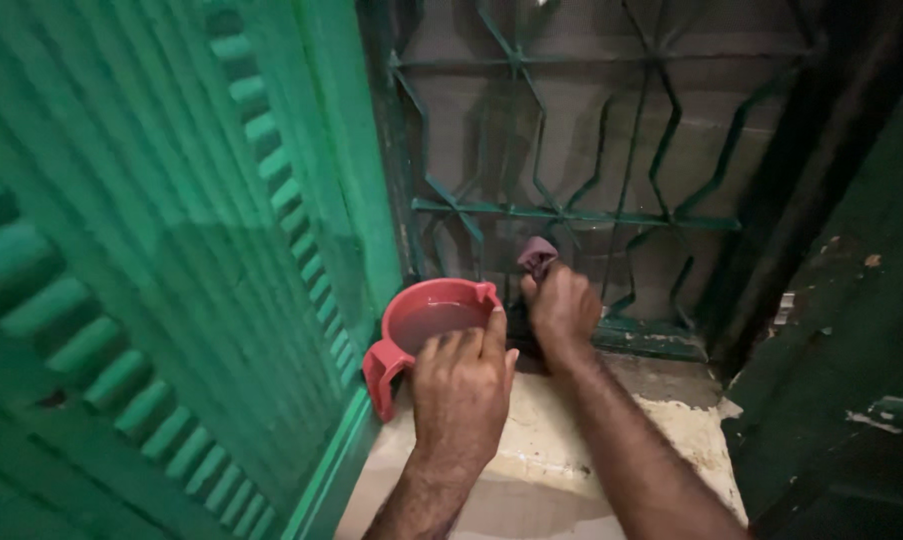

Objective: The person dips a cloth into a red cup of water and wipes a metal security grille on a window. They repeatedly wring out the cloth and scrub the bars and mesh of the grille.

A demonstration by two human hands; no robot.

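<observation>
A red plastic mug (426,325) with a handle stands on a pale window sill (561,440), filled with murky water. My left hand (461,385) rests on its near rim, fingers over the edge, gripping it. My right hand (561,305) is just right of the mug, closed around a small dark purplish cloth (536,255) held up against the lower part of a green metal window grille (571,210).
A green louvered shutter (151,270) stands open on the left, close to the mug. A dark green shutter (851,330) with chipped paint is on the right. Behind the grille is a grey wall.
</observation>
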